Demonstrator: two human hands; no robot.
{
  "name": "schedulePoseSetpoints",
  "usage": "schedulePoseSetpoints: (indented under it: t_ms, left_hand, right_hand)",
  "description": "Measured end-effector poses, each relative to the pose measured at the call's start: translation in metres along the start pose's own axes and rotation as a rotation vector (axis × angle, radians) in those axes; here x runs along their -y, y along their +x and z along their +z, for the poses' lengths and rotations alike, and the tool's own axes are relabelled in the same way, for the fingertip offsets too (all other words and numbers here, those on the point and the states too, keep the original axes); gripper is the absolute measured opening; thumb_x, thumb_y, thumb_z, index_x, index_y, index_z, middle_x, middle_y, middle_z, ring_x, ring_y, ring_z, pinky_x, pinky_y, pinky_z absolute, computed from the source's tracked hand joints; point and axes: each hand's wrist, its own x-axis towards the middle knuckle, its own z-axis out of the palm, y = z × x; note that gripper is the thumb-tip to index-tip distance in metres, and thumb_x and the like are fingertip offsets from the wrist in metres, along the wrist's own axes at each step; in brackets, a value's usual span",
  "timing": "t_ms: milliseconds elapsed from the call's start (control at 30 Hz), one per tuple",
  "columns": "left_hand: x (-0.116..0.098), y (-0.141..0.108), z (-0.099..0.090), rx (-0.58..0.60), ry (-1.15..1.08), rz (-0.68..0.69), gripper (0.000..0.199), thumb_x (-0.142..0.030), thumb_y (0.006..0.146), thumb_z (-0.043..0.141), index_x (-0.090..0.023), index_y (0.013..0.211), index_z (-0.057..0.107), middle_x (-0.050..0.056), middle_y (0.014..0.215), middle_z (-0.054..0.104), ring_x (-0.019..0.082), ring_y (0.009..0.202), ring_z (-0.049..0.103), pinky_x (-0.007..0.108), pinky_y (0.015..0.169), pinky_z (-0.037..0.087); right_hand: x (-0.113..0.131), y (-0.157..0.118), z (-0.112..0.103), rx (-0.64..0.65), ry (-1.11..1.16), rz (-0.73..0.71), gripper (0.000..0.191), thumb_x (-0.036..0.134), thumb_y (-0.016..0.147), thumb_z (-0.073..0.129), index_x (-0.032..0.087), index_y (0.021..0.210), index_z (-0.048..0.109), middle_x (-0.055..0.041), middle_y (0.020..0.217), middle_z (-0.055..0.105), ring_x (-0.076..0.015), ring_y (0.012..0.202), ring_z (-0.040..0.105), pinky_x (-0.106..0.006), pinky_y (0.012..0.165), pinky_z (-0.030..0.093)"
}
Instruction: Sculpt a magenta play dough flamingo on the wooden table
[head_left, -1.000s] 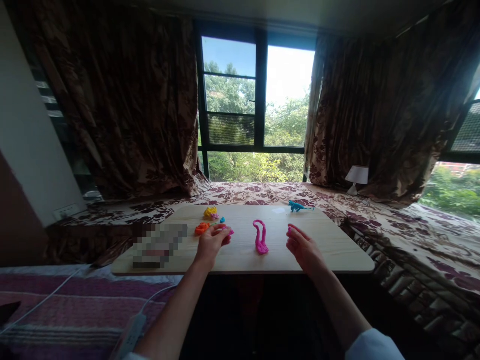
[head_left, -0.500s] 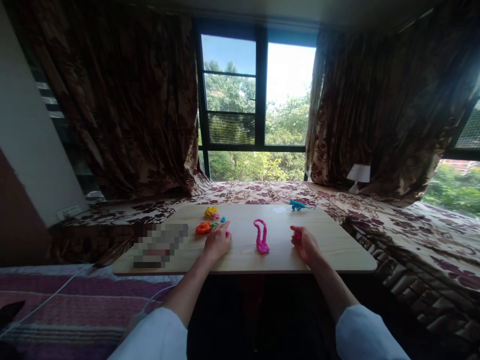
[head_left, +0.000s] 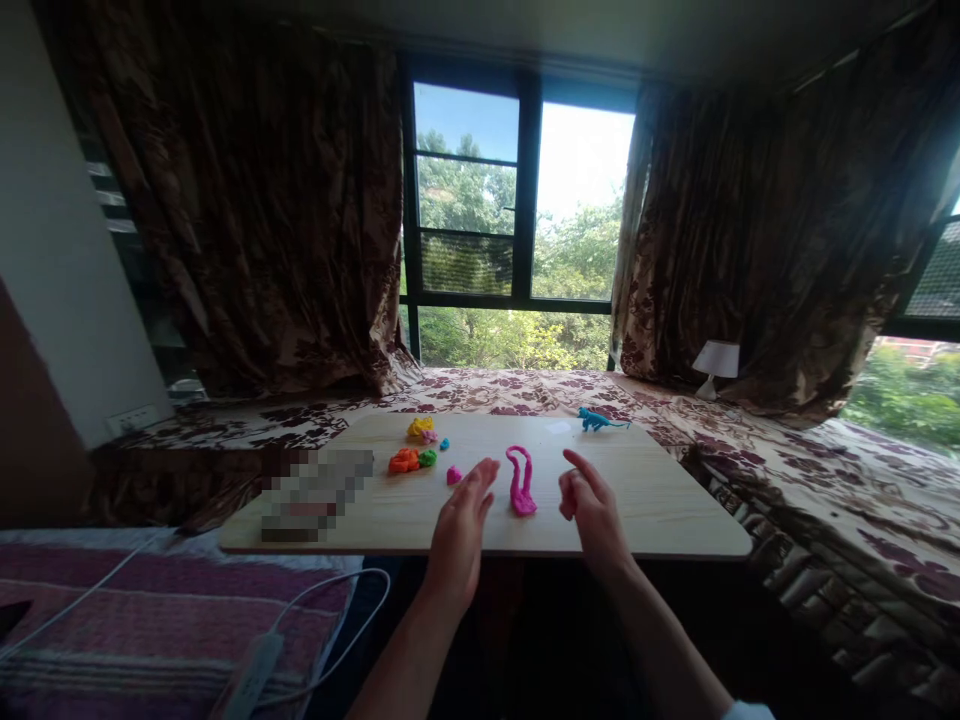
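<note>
Between my hands, a magenta clay shape lies on the pale wooden board, a long thin loop rising from its thick base. My left hand is just left of it, fingers stretched out and holding nothing. A small magenta lump rests beside those fingertips. To the right of the loop is my right hand, its index finger pointing forward and the other fingers curled; whatever they hold is hidden. Orange clay touches green clay at the left, with yellow clay and pale pink clay behind.
A blue animal figure stands at the board's back right. A small blue piece lies near the yellow clay. A blurred flat item covers part of the left side. Beyond the board are a white lamp and patterned cloth.
My left hand has moved right, off the small magenta lump, uncovering it and the green clay. My right hand has shifted slightly left, and the magenta piece seen in it before no longer shows.
</note>
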Motion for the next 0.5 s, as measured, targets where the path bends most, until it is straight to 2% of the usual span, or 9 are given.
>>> schedulePoseSetpoints:
  t_ms: [67, 100, 167, 200, 300, 400, 500]
  left_hand:
    - [-0.006, -0.012, 0.016, 0.12, -0.347, -0.189, 0.044, -0.043, 0.081, 0.043, -0.018, 0.116, 0.052, 0.01, 0.128, 0.048, 0.021, 0.121, 0.039, 0.036, 0.103, 0.028]
    - [-0.008, -0.015, 0.021, 0.138, -0.468, -0.233, 0.047, -0.045, 0.081, 0.042, -0.018, 0.118, 0.051, 0.01, 0.128, 0.047, 0.021, 0.121, 0.04, 0.037, 0.103, 0.028]
    - [-0.014, -0.019, 0.026, 0.146, -0.61, -0.284, 0.051, -0.049, 0.082, 0.038, -0.018, 0.121, 0.048, 0.009, 0.127, 0.048, 0.022, 0.12, 0.04, 0.039, 0.103, 0.028]
    - [-0.017, -0.021, 0.027, 0.142, -0.635, -0.286, 0.052, -0.05, 0.082, 0.036, -0.019, 0.122, 0.047, 0.009, 0.127, 0.049, 0.022, 0.12, 0.04, 0.039, 0.103, 0.028]
    - [-0.024, -0.025, 0.024, 0.144, -0.653, -0.274, 0.048, -0.045, 0.083, 0.037, -0.021, 0.124, 0.046, 0.008, 0.127, 0.049, 0.022, 0.121, 0.039, 0.04, 0.104, 0.026]
    - [-0.031, -0.023, 0.017, 0.153, -0.662, -0.239, 0.049, -0.046, 0.084, 0.036, -0.02, 0.124, 0.045, 0.008, 0.13, 0.046, 0.021, 0.124, 0.035, 0.039, 0.105, 0.024]
    - [-0.036, -0.022, 0.012, 0.105, -0.642, -0.161, 0.055, -0.051, 0.083, 0.031, -0.019, 0.126, 0.043, 0.008, 0.133, 0.042, 0.021, 0.126, 0.031, 0.041, 0.105, 0.023]
  right_hand:
    - [0.02, -0.032, 0.031, 0.124, -0.1, -0.163, 0.034, 0.028, 0.085, 0.039, 0.021, 0.117, 0.048, -0.003, 0.084, 0.057, -0.0114, 0.062, 0.052, -0.026, 0.056, 0.045]
    - [0.027, -0.044, 0.045, 0.17, -0.179, -0.25, 0.034, 0.026, 0.086, 0.037, 0.022, 0.117, 0.049, -0.0058, 0.098, 0.057, -0.0147, 0.08, 0.055, -0.03, 0.072, 0.047]
    - [0.036, -0.058, 0.067, 0.29, -0.377, -0.405, 0.037, 0.022, 0.086, 0.038, 0.023, 0.122, 0.047, -0.0078, 0.122, 0.048, -0.0201, 0.111, 0.044, -0.038, 0.096, 0.035]
    - [0.037, -0.058, 0.074, 0.31, -0.467, -0.427, 0.039, 0.021, 0.086, 0.038, 0.022, 0.125, 0.044, -0.0076, 0.129, 0.042, -0.0213, 0.12, 0.035, -0.041, 0.101, 0.028]
    - [0.038, -0.048, 0.081, 0.331, -0.664, -0.415, 0.043, 0.022, 0.088, 0.033, 0.018, 0.132, 0.035, -0.0071, 0.139, 0.03, -0.0215, 0.131, 0.016, -0.046, 0.106, 0.016]
    - [0.042, -0.049, 0.081, 0.356, -0.756, -0.446, 0.046, 0.025, 0.089, 0.032, 0.016, 0.134, 0.029, -0.0066, 0.142, 0.024, -0.021, 0.132, 0.01, -0.047, 0.107, 0.011]
    - [0.047, -0.063, 0.084, 0.512, -0.78, -0.544, 0.054, 0.031, 0.087, 0.038, 0.016, 0.137, 0.023, -0.006, 0.145, 0.017, -0.0213, 0.133, 0.008, -0.044, 0.108, 0.01]
